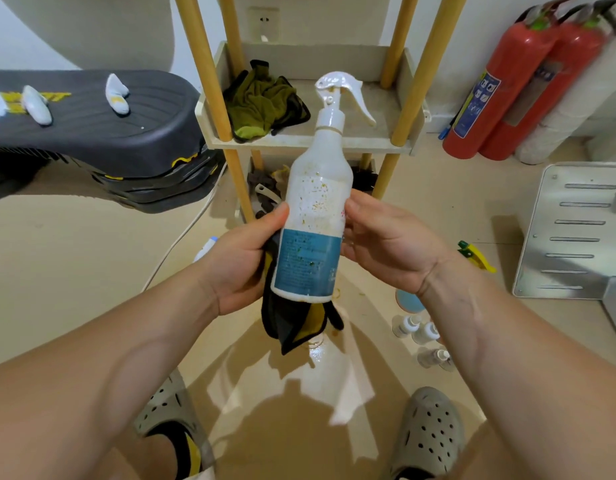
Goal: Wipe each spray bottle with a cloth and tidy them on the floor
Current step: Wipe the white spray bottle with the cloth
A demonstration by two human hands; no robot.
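A tall white spray bottle (317, 202) with a blue label and yellowish specks is held upright in mid-frame, its trigger head pointing right. My left hand (244, 261) grips its lower left side together with a dark grey and yellow cloth (292, 323) that hangs below the bottle. My right hand (386, 244) holds the bottle's right side with fingers behind it. Three small clear spray bottles (424, 337) stand on the floor at the lower right. A yellow-green trigger sprayer (476, 256) lies on the floor to the right.
A low wooden shelf rack (400, 98) stands ahead with an olive cloth (261, 105) on it. Red fire extinguishers (500, 91) lean at the right wall. A dark stacked platform (102, 133) is at left, a perforated metal panel (576, 230) at right. My sandalled feet (428, 434) are below.
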